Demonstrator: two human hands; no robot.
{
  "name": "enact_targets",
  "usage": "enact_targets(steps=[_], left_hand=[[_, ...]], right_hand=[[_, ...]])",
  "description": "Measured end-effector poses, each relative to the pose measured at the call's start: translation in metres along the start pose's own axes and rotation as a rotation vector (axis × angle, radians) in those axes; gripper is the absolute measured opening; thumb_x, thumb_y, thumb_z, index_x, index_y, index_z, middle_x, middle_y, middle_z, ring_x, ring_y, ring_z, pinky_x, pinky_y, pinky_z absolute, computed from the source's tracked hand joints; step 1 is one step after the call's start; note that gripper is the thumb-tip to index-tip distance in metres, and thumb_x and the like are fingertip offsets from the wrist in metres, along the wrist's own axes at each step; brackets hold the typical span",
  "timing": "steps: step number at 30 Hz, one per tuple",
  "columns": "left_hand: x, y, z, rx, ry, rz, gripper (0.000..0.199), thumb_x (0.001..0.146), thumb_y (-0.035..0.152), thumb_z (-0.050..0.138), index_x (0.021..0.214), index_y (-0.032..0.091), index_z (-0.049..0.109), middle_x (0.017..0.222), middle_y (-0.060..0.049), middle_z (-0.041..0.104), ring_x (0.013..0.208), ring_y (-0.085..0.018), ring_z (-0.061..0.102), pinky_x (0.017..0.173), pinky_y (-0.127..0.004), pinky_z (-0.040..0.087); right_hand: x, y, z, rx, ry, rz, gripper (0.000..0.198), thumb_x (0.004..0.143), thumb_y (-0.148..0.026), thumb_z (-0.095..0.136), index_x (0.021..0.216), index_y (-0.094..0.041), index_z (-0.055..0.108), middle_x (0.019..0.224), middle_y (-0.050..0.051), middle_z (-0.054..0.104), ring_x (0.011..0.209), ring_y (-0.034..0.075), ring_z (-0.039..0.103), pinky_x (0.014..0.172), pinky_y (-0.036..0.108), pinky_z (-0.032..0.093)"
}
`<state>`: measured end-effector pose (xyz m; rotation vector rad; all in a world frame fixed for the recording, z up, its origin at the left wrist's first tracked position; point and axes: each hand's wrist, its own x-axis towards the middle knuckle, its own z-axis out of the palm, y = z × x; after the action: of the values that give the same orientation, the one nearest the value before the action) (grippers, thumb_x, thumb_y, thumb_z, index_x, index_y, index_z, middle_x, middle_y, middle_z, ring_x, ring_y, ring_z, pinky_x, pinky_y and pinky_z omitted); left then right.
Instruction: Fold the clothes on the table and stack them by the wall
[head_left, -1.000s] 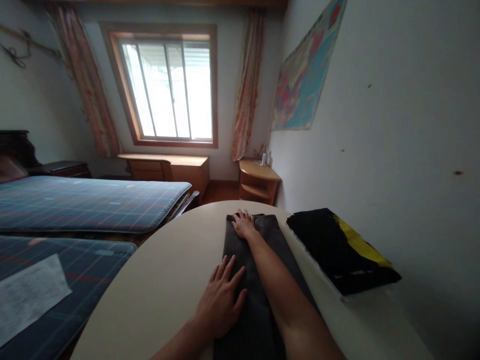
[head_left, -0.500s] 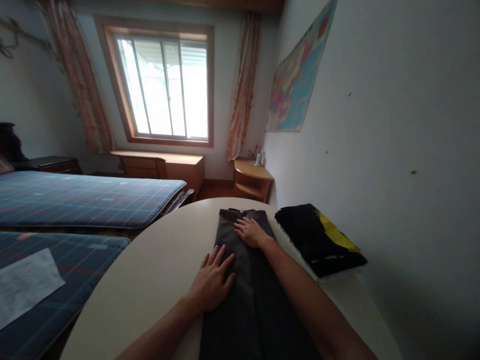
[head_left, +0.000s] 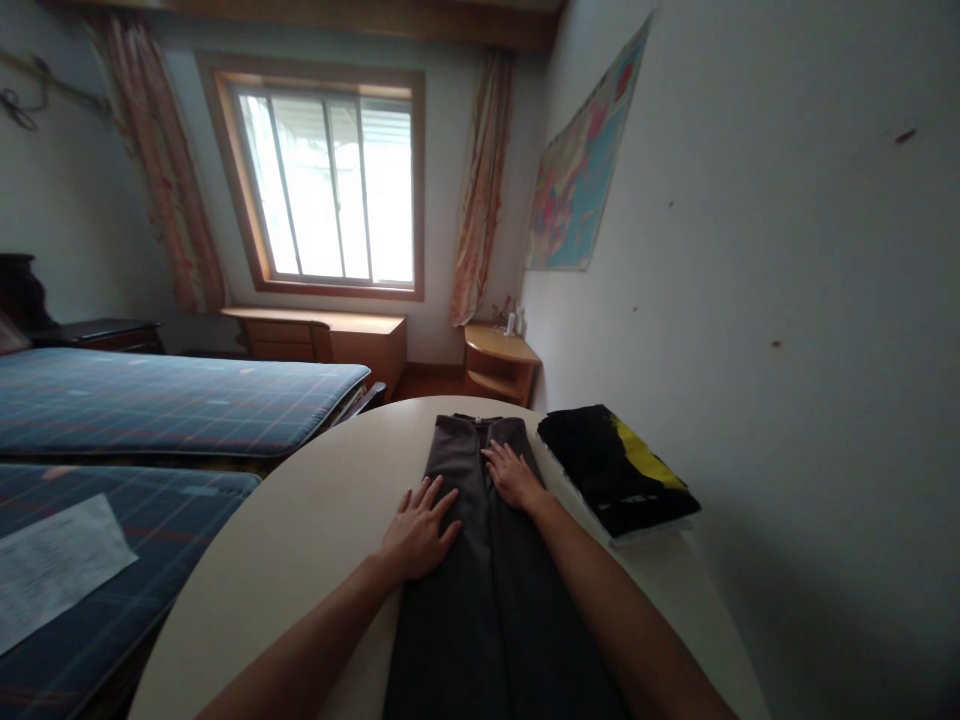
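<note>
A pair of dark grey trousers (head_left: 457, 620) lies lengthwise on the pale round table (head_left: 300, 560), its waistband at the far end and its lower part running out of view toward me. My left hand (head_left: 421, 530) rests on the left edge of the cloth with fingers spread. Further up, my right hand (head_left: 514, 474) lies flat on the right half, just below the waistband, fingers stretched out. Neither hand grips the fabric.
Right of the trousers sits a folded black and yellow garment (head_left: 615, 465), close to the white wall (head_left: 810, 420). Beds with blue plaid mattresses (head_left: 187, 400) stand to the left, one bearing a paper sheet (head_left: 60, 565). Beyond the table are a desk (head_left: 352, 322) and a corner shelf (head_left: 501, 345).
My right hand has shifted slightly down and right across the trousers, and my left hand has moved slightly left. The view has turned a little.
</note>
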<state>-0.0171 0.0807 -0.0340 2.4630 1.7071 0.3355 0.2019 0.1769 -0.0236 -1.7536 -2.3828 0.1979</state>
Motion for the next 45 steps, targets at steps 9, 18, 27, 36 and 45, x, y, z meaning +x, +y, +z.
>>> enact_targets(steps=[9,18,27,36,45], left_hand=[[0.035,-0.021,0.006,0.035,-0.003,-0.006,0.060,0.095,0.057,0.037,0.149,0.032,0.037,0.162,-0.006,0.021,0.149,-0.030,0.016,0.118,-0.053,0.017],[0.081,-0.041,0.004,0.095,-0.041,-0.032,0.060,0.096,0.059,0.032,0.151,0.034,0.032,0.163,-0.006,0.017,0.149,-0.031,0.016,0.117,-0.054,0.016],[0.099,-0.010,0.001,0.188,0.173,-0.079,0.045,0.097,0.029,0.042,0.142,0.022,0.047,0.149,-0.016,0.044,0.134,-0.032,0.043,0.108,-0.049,0.034],[0.024,0.011,0.007,0.040,-0.020,0.112,0.056,0.096,0.046,0.038,0.148,0.025,0.039,0.159,-0.008,0.030,0.147,-0.035,0.022,0.116,-0.051,0.023],[-0.057,0.021,-0.011,-0.033,-0.181,0.313,0.068,0.095,0.052,0.038,0.156,0.029,0.016,0.163,-0.003,0.012,0.149,-0.035,0.003,0.119,-0.058,0.010]], right_hand=[[-0.030,-0.023,-0.010,0.020,-0.003,0.206,0.061,0.097,-0.048,0.033,0.150,-0.017,0.036,0.158,0.014,0.030,0.143,0.032,0.029,0.114,0.051,0.023],[-0.057,-0.025,0.006,0.025,-0.144,0.199,0.078,0.093,-0.068,0.024,0.156,-0.023,0.019,0.164,0.010,0.008,0.149,0.034,0.001,0.117,0.054,0.005],[-0.027,-0.012,0.012,0.038,0.003,0.197,0.071,0.094,-0.066,0.025,0.154,-0.027,0.028,0.163,0.006,0.016,0.150,0.029,0.006,0.118,0.049,0.006],[-0.076,-0.027,0.004,0.053,-0.030,-0.088,0.065,0.097,-0.058,0.029,0.151,-0.023,0.035,0.159,0.005,0.028,0.148,0.026,0.018,0.119,0.049,0.009],[-0.165,-0.053,-0.008,0.042,-0.172,-0.126,0.069,0.097,-0.058,0.029,0.156,-0.023,0.021,0.163,0.004,0.012,0.150,0.028,0.005,0.120,0.050,0.006]])
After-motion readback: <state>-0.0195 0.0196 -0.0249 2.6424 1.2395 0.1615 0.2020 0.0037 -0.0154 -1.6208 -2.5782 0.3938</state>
